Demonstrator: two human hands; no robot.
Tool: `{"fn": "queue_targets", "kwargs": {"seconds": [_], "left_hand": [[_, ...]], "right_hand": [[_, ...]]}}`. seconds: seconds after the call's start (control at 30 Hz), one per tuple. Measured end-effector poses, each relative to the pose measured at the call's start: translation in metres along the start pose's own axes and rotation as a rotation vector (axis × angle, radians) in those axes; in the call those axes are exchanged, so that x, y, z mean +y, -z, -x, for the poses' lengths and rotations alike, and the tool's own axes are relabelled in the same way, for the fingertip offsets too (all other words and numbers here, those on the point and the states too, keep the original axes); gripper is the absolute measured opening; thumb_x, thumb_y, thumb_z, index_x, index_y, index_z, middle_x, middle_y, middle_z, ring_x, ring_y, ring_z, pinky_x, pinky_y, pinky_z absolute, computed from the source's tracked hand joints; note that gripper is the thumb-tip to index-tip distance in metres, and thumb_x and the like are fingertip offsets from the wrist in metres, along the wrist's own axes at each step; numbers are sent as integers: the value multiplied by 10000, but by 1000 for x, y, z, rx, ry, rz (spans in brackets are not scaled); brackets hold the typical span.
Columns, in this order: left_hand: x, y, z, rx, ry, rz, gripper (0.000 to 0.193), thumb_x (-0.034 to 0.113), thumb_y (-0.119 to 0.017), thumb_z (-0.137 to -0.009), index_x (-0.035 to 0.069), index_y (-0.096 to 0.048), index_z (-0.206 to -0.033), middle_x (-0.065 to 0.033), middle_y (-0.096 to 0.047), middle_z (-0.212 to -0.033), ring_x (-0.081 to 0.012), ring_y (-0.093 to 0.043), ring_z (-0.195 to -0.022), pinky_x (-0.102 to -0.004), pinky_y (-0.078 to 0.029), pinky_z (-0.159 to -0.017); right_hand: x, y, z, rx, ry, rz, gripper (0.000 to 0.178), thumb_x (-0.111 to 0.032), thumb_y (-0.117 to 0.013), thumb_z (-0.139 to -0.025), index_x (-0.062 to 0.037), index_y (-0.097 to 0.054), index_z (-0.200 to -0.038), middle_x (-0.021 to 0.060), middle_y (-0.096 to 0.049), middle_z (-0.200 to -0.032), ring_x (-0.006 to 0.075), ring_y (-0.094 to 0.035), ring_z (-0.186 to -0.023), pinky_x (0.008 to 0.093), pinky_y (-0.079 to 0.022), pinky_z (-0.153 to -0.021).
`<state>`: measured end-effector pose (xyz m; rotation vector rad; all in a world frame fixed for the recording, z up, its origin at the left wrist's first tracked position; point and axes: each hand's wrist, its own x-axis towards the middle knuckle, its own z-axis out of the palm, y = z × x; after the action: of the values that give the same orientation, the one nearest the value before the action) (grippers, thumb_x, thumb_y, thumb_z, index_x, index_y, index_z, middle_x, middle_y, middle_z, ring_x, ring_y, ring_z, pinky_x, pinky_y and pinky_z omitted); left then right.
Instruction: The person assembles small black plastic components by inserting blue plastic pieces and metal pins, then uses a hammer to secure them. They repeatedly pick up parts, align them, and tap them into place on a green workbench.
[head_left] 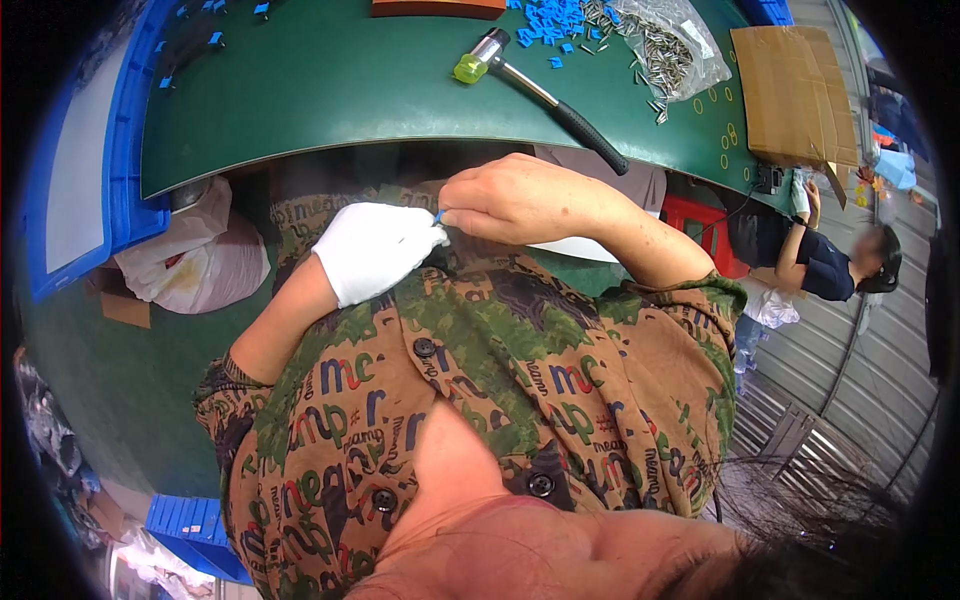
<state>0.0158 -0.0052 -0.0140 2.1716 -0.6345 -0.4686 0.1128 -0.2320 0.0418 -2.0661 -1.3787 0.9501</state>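
My left hand [378,252], in a white glove, is closed with its fingertips meeting those of my bare right hand [508,203] in front of my chest. Between the fingertips a bit of a small blue plastic piece [438,217] shows; the fingers hide most of it. My right hand is closed in a pinch at that same piece. Both hands are just off the near edge of the green table [330,90]. On the table beyond them lies a hammer [545,95] with a yellow-green head cap and a black grip.
A pile of blue pieces [550,22] sits beside a clear bag of metal pins [668,55]. To the right are yellow rings, a cardboard box [795,95], a red stool [700,225] and another person [825,255]. Blue crates [80,200] and a white sack [200,255] stand left.
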Motion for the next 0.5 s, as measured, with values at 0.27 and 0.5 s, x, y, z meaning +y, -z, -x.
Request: {"fn": "queue_targets", "kwargs": {"seconds": [0.27, 0.5], "left_hand": [[2, -4, 0, -39, 21, -4, 313, 325, -539, -1043, 89, -648, -870, -143, -652, -795, -372, -637, -733, -451, -521, -660], [-2, -9, 1, -64, 21, 5, 330, 339, -530, -1048, 86, -653, -877, -143, -663, -793, -371, -652, -746, -453, -523, -672]], "right_hand": [[1, -8, 1, -24, 16, 51, 219, -223, -529, -1019, -25, -621, -1038, 189, -657, -935, 416, -651, -934, 520, -524, -831], [4, -12, -1, -59, 12, -2, 243, -245, -532, -1031, -24, -627, -995, 196, -659, -911, 425, -647, -910, 518, -526, -811]]}}
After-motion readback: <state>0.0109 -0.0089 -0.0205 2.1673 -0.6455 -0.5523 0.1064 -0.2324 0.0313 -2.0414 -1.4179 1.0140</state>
